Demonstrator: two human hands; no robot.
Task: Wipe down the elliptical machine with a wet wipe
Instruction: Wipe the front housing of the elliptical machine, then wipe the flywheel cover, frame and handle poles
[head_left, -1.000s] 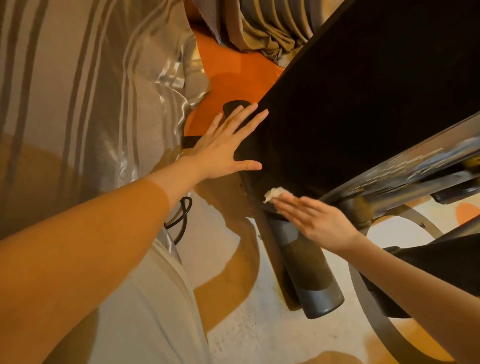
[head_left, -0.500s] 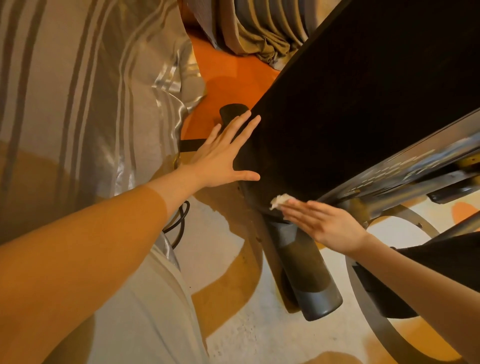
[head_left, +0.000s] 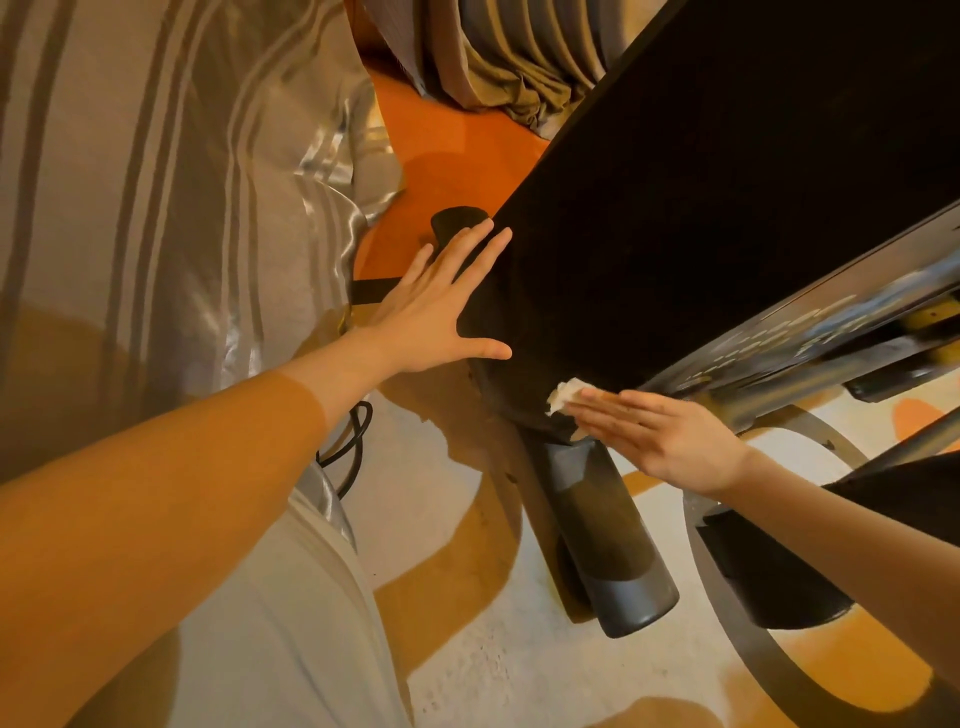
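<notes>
The elliptical machine's black housing (head_left: 701, 218) fills the upper right of the head view. Its dark stabiliser bar (head_left: 608, 525) runs along the floor below. My left hand (head_left: 436, 306) lies flat against the housing's front edge, fingers straight and spread. My right hand (head_left: 660, 436) presses a white wet wipe (head_left: 569, 393) flat against the lower rim of the housing with straight fingers. Only the wipe's crumpled tip shows past my fingertips.
A striped grey curtain (head_left: 171, 208) hangs at the left, another bunched curtain (head_left: 509, 67) at the top. A black cable (head_left: 353, 447) loops on the orange-and-white floor (head_left: 467, 649). A silver rail (head_left: 810, 338) and curved frame (head_left: 737, 613) stand at the right.
My right hand has slid the wipe a little along the housing's lower rim, to the right and down in view. My left hand stays flat on the front edge.
</notes>
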